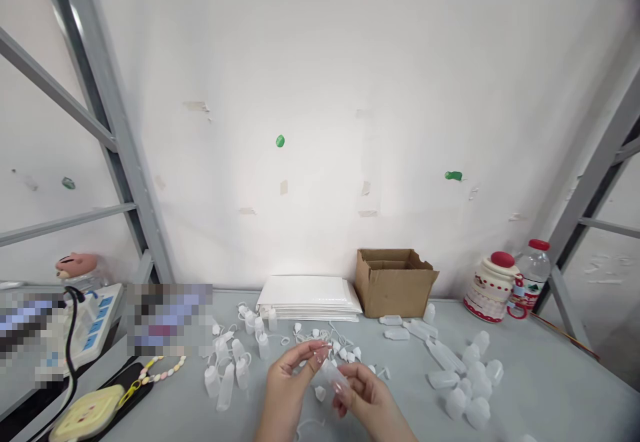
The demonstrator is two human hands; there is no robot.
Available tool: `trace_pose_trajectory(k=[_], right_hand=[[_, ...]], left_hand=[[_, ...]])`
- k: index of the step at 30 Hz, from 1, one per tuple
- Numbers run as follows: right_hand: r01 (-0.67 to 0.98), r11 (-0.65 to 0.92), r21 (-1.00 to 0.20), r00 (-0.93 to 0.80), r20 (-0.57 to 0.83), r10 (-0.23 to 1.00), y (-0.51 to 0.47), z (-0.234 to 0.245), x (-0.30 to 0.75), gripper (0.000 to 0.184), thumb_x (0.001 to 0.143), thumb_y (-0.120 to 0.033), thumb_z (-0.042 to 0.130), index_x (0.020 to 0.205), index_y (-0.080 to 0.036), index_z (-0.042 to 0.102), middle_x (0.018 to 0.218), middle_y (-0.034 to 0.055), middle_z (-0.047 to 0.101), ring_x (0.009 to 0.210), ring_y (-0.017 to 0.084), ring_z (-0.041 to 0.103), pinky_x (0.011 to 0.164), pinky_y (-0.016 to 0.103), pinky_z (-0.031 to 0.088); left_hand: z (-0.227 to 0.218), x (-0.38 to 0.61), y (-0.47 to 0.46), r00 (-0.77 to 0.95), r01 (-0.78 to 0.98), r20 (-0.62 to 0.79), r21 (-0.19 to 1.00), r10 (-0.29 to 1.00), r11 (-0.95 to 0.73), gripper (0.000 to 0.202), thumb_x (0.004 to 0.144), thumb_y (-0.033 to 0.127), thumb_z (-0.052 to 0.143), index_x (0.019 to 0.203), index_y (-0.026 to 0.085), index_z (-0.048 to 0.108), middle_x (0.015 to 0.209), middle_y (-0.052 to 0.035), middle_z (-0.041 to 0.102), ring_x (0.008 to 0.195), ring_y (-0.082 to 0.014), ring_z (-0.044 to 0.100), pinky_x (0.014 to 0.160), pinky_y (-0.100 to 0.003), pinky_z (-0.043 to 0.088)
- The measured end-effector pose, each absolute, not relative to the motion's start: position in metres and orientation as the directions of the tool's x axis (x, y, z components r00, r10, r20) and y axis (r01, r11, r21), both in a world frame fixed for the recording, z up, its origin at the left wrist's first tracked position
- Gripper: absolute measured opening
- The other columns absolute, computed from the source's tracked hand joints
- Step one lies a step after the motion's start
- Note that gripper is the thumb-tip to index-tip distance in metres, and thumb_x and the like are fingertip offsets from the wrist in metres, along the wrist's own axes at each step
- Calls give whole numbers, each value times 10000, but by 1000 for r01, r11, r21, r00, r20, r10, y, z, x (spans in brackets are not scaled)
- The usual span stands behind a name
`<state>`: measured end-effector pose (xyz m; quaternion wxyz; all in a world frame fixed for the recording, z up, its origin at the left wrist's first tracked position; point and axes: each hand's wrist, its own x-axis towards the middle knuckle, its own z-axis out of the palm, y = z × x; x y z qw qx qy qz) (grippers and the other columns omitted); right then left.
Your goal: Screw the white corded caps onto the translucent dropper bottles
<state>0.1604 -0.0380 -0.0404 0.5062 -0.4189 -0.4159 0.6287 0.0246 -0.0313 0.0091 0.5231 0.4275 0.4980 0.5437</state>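
My right hand [367, 395] grips a small translucent plastic bottle [334, 375], tilted with its neck toward the upper left. My left hand [293, 372] pinches its fingertips at the bottle's neck, on a small piece I cannot make out. Both hands hover low over the grey table [525, 375]. Below and around them lie several small white caps with loops [345, 349]. Capped small bottles [227, 379] lie to the left, and uncapped translucent bottles [465, 389] lie to the right.
A stack of white padded envelopes [310, 299] and an open cardboard box [395, 282] stand against the wall. A red-lidded jar [493, 289] and a water bottle [533, 275] are at the right. A power strip [95, 319], a black cable and a yellow pouch [87, 415] sit left.
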Motion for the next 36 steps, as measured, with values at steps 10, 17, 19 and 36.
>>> trace_pose_trajectory(k=[10,17,19,36], right_hand=[[-325,-293,-899,-309,-192,931,-41,-38,158,612,518,-771,522,505,-160,528,292,-50,465,279,65,386,406,217,320],[-165,-24,-986,-145,0,989,-47,-34,162,435,570,-544,707,762,-163,623,590,-7,629,509,117,533,548,257,427],[-181,-38,-983,-168,-7,986,-47,-32,164,382,564,-497,735,695,-161,610,555,-18,613,485,106,519,516,237,417],[-480,-387,-787,-528,-93,844,-46,-26,166,422,619,-511,692,655,-93,650,365,-23,520,317,51,402,386,180,250]], left_hand=[[8,21,-27,29,-354,-137,925,990,139,298,465,353,786,691,176,706,788,-86,747,867,-261,651,819,-335,457],[4,27,-28,-5,-391,-139,912,990,126,271,449,298,803,651,175,671,687,-50,731,747,-206,660,684,-265,472],[2,28,-28,19,-406,-134,905,991,130,280,463,298,800,676,171,670,679,-53,728,726,-196,659,668,-258,471],[-1,29,-29,144,-468,-217,845,965,260,486,601,521,669,946,179,662,1077,-124,671,993,-267,604,773,-331,487]])
